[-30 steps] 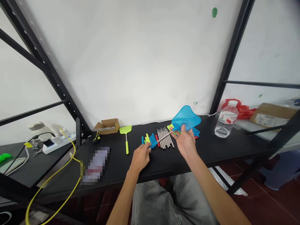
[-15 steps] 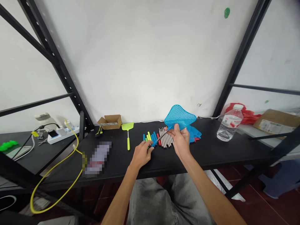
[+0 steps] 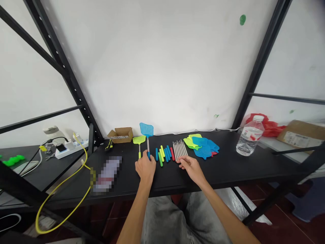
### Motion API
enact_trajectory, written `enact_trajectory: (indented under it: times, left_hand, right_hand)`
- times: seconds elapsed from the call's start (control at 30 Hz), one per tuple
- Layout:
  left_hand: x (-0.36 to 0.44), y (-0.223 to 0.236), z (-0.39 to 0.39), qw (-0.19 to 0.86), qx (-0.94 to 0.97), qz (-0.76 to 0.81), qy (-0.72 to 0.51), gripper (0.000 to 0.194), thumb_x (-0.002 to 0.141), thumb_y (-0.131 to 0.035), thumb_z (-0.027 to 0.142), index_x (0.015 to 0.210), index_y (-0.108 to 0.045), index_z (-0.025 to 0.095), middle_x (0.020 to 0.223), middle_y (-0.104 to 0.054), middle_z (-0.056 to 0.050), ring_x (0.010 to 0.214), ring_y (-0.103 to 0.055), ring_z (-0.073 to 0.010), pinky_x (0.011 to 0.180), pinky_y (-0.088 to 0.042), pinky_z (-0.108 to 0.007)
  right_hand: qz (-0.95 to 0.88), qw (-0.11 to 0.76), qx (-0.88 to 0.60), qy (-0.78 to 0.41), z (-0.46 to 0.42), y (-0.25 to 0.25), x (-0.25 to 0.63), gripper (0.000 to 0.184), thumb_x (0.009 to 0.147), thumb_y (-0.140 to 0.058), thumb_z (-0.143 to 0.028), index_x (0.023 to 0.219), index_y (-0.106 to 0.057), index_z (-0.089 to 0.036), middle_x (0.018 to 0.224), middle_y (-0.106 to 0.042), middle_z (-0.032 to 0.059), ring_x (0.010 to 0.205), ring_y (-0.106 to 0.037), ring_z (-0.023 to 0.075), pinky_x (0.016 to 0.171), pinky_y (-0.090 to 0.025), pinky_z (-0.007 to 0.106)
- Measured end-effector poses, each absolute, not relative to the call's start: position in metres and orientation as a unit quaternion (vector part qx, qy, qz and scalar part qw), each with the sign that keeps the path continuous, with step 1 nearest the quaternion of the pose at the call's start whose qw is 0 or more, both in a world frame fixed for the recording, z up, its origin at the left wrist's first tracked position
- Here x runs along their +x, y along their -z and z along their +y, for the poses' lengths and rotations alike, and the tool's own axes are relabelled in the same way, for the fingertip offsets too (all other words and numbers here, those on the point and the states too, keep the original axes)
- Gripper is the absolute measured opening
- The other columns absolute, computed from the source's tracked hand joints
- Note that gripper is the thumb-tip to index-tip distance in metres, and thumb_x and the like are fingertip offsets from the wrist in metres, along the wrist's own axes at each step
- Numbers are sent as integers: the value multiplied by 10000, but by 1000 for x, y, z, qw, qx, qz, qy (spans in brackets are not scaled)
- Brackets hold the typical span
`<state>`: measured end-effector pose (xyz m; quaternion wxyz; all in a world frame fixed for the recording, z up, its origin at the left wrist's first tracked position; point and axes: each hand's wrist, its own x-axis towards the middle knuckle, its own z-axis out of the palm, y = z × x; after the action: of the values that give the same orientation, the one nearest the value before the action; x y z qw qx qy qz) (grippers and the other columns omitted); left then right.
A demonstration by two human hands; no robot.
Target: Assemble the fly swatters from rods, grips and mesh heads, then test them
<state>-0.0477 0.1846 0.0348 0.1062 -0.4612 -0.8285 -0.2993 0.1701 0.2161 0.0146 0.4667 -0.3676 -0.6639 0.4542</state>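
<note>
My left hand (image 3: 145,169) is closed around the dark blue handle of a blue fly swatter (image 3: 146,130), whose mesh head points toward the wall. Just left of it lies a yellow-green fly swatter (image 3: 139,139), its handle partly hidden by my left hand. My right hand (image 3: 191,167) has its fingers a little apart at the near ends of a row of metal rods (image 3: 179,149); it covers some ends. Between my hands, several blue, green, yellow and red handles (image 3: 162,154) lie in a row. Loose swatter heads (image 3: 204,147) in blue, yellow-green and red are piled beyond my right hand.
A water bottle (image 3: 250,137) stands at the right. At the back left is an open cardboard box (image 3: 122,136). A blurred-out flat item (image 3: 108,174) lies at the left, near a yellow cable (image 3: 61,183) and a power strip (image 3: 72,149). Black shelf posts frame both sides.
The blue swatter has moved left, from between both hands to beside the yellow-green one, held by my left hand. My right hand let go of its head and moved down to the rods.
</note>
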Motion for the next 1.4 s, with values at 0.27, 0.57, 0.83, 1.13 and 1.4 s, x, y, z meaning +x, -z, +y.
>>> enact_trajectory:
  times: [0.27, 0.57, 0.83, 1.13, 1.4]
  left_hand:
    - [-48, -31, 185, 149, -452, -839, 263, 372, 898, -416, 212, 1163, -662, 123, 1060, -672, -146, 966, -613, -304, 811, -372, -417]
    - [-45, -28, 187, 212, -529, -774, 277, 311, 909, -447, 287, 1086, -691, 210, 1032, -669, -100, 1005, -565, -291, 866, -295, -430]
    - [-46, -24, 194, 185, -586, -754, 229, 318, 889, -483, 404, 791, -710, 203, 826, -701, -78, 879, -582, -281, 819, -263, -430]
    - [-47, -26, 189, 179, -515, -785, 294, 208, 867, -507, 309, 901, -672, 186, 823, -728, -68, 893, -624, -275, 842, -305, -399]
    - [-51, -31, 188, 148, -639, -675, 337, 330, 965, -396, 277, 1183, -636, 214, 1028, -728, -79, 967, -605, -272, 830, -373, -381]
  right_hand:
    - [-678, 472, -367, -428, 214, -14, 169, 237, 889, -524, -344, 933, -694, -185, 932, -736, 81, 775, -683, 203, 733, -520, 318]
    - [-672, 495, -441, -330, 218, -18, 177, 229, 886, -506, -335, 927, -697, -216, 894, -741, 50, 763, -682, 207, 712, -490, 304]
    - [-683, 316, -645, -135, 255, -32, 206, 260, 853, -550, -414, 843, -711, -210, 868, -733, 90, 870, -668, 270, 669, -423, 311]
    - [-722, 215, -614, -235, 287, -46, 196, 273, 681, -694, -288, 471, -556, -182, 450, -528, 46, 539, -594, 223, 519, -377, 288]
    - [-708, 293, -498, -407, 286, -35, 205, 346, 673, -682, -343, 407, -510, -204, 377, -500, -10, 328, -391, 89, 351, -239, 224]
